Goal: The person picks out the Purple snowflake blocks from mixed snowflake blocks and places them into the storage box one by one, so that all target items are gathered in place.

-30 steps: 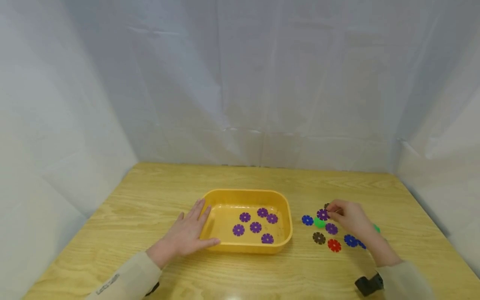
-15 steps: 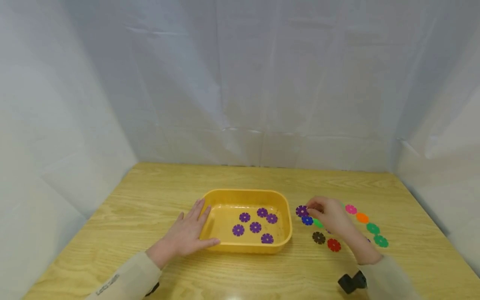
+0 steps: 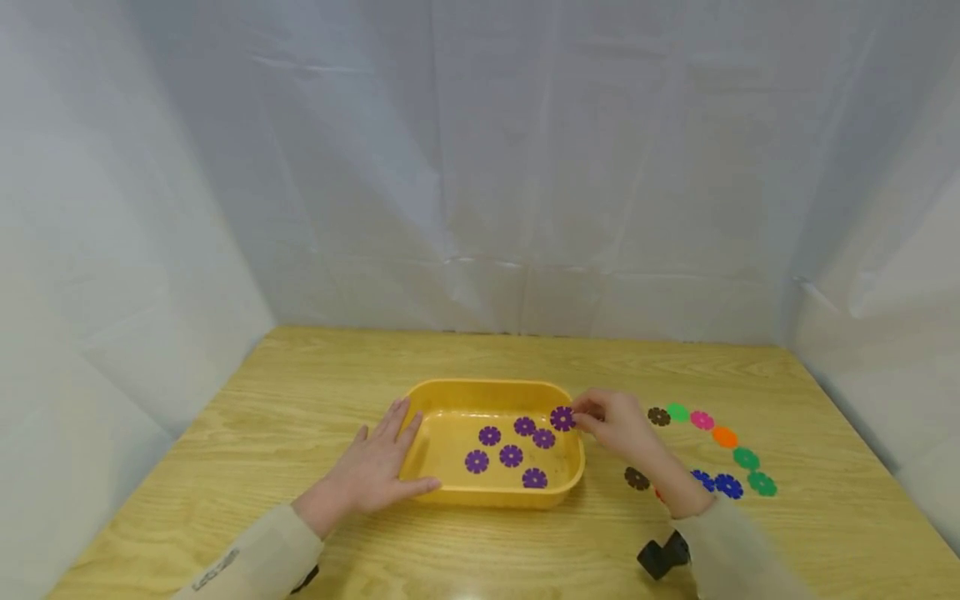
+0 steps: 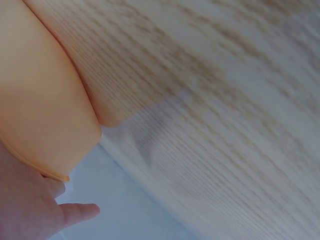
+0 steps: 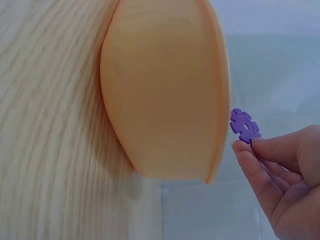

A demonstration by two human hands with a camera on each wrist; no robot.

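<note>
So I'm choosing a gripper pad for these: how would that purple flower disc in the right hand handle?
Probably stiff: the purple disc stands unbent in a fingertip pinch of the right hand. Likely light, thin plastic. Its notched rim should resist rolling.

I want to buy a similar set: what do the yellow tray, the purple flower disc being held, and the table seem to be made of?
Yellow tray: likely moulded plastic, smooth with rounded corners and a soft sheen. Purple flower disc: probably rigid plastic, thin, notched, evenly coloured and matte. Table: pale wood or wood-look laminate, showing grain lines; which one is unclear.

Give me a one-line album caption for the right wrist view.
The right hand pinches a purple flower-shaped disc just past the rim of the yellow tub on the wooden table.
</note>
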